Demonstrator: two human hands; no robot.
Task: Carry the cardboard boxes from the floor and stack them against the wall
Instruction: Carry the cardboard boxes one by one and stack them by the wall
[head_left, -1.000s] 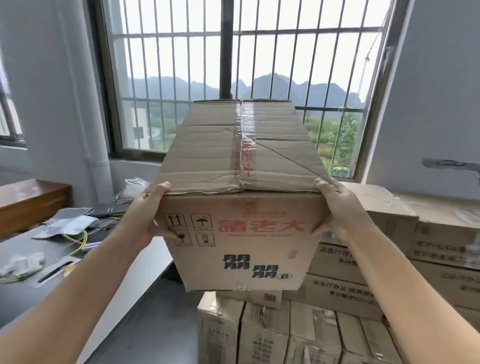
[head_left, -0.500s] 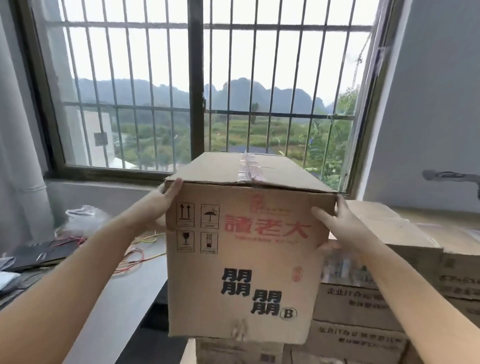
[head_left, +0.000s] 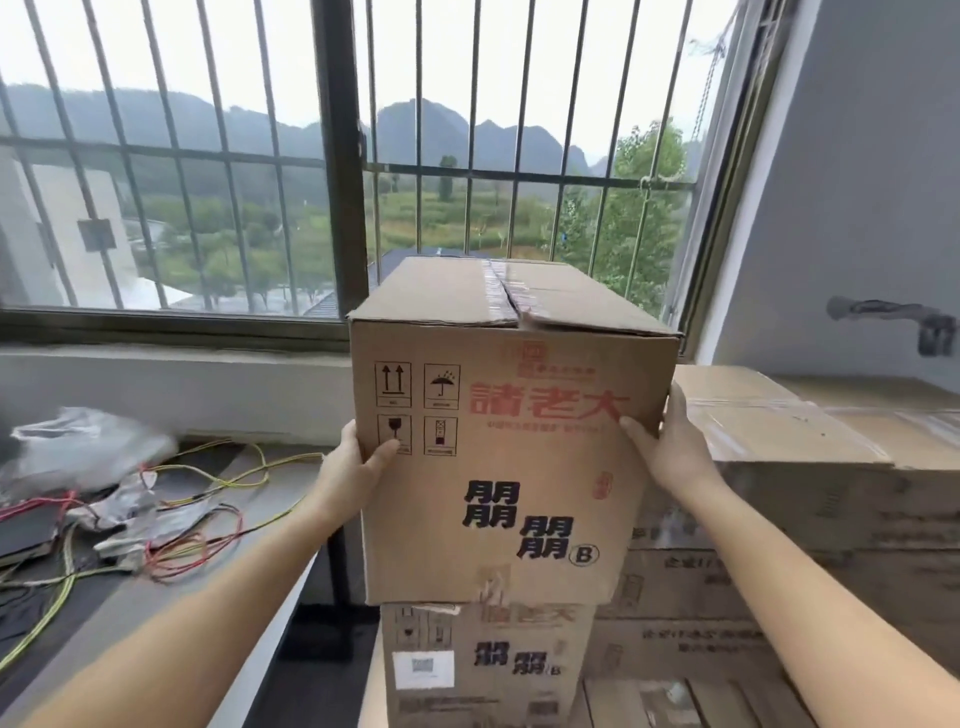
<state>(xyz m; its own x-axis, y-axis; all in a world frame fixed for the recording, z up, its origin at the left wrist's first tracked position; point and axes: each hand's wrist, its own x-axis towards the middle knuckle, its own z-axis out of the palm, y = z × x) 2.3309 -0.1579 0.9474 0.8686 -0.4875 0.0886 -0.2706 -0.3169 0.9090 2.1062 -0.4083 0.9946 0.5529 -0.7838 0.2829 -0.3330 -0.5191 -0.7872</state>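
Note:
A brown cardboard box (head_left: 498, 447) with red and black printed characters and a taped top sits upright on top of a matching box (head_left: 467, 670) below the barred window. My left hand (head_left: 358, 465) grips its left front edge, thumb on the front face. My right hand (head_left: 670, 447) holds the right front edge, fingers along the side. To the right, a stack of larger cardboard boxes (head_left: 810, 467) stands against the grey wall, level with the middle of the held box.
A grey desk (head_left: 249, 561) on the left carries tangled red and yellow wires (head_left: 197, 525) and a plastic bag (head_left: 88, 447). A dark gap of floor (head_left: 317, 660) lies between desk and boxes. The window sill (head_left: 171, 358) and wall are directly behind.
The box has moved down and away from me, from raised and tilted to level on the lower matching box. My hands have slid lower on its front edges.

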